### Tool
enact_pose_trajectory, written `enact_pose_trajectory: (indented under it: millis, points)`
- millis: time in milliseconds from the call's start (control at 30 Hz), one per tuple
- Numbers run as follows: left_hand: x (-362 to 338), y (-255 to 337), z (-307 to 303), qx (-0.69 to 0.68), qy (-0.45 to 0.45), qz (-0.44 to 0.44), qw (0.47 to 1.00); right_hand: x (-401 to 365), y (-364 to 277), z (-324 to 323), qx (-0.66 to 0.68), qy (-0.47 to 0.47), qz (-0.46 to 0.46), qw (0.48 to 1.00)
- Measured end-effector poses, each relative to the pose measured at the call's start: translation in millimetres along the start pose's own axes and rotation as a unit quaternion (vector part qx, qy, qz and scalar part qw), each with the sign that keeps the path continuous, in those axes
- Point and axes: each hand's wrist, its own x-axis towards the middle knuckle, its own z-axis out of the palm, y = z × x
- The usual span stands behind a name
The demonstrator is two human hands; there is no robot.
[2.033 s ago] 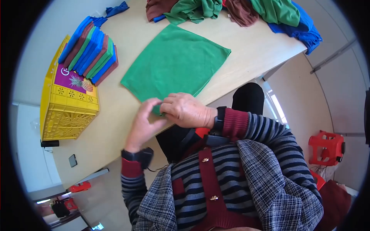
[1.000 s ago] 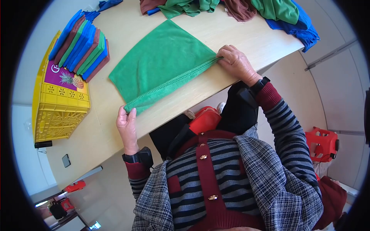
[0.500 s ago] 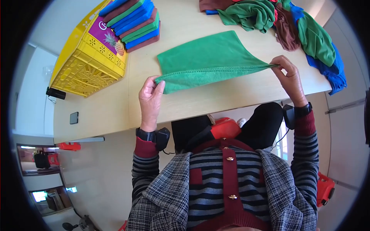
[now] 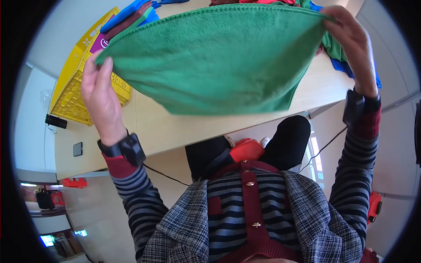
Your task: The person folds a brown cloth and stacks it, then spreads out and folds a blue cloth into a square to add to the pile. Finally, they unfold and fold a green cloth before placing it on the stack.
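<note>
A green cloth (image 4: 219, 61) hangs stretched between my two hands, raised above the table. My left hand (image 4: 103, 90) pinches its upper left corner between thumb and fingers, in front of the yellow crate. The upper right corner is gripped by my right hand (image 4: 353, 44). The cloth's stitched top edge runs from hand to hand, and its lower edge droops toward me over the front part of the table.
A yellow crate (image 4: 70, 103) stands at the left, with folded cloths (image 4: 127, 19) beside it, partly hidden. Crumpled cloths (image 4: 335, 48) lie at the right behind the green one. A phone (image 4: 77, 149) rests on the table (image 4: 162, 131), near a black cylinder (image 4: 56, 121).
Both hands have risen and moved farther apart, lifting the green cloth off the table and spreading it wide. It now covers much of the folded stack and the crumpled pile.
</note>
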Motion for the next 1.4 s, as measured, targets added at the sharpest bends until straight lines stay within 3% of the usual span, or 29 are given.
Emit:
enact_pose_trajectory:
  millis: [33,67,133,200,333,500,600,700,833,1233,1400]
  points:
    - [10,-11,0,0.01,-0.013,-0.017,1.0,7,-21,9,-0.002,0.003,-0.001,1.0]
    - [21,-25,1,0.021,-0.026,-0.034,0.999,17,-50,27,-0.039,-0.023,0.139,0.989]
    - [46,-57,-10,0.03,-0.038,-0.049,0.998,29,-43,34,-0.075,-0.048,0.274,0.957]
    - [61,-87,-21,0.014,-0.071,-0.114,0.991,43,32,25,-0.089,-0.082,0.047,0.992]
    - [71,-77,-9,0.021,-0.038,-0.083,0.996,59,39,21,-0.011,-0.062,-0.019,0.998]
    - [28,-40,-3,0.126,-0.03,-0.022,0.991,32,8,23,-0.052,-0.001,0.002,0.999]
    - [-33,-71,-22,0.222,-0.122,-0.035,0.967,-14,51,37,-0.131,-0.07,-0.104,0.983]
    - [-102,-109,-37,0.33,-0.209,-0.048,0.919,-79,84,68,-0.17,-0.15,-0.048,0.973]
    - [-156,-116,-37,0.324,-0.23,-0.116,0.91,-137,96,90,-0.174,-0.21,-0.004,0.962]
    - [-167,-81,-28,0.379,-0.281,-0.117,0.874,-163,82,80,-0.215,-0.249,0.02,0.944]
    - [-154,-64,-30,0.387,-0.36,-0.122,0.84,-154,71,73,-0.236,-0.297,0.033,0.925]
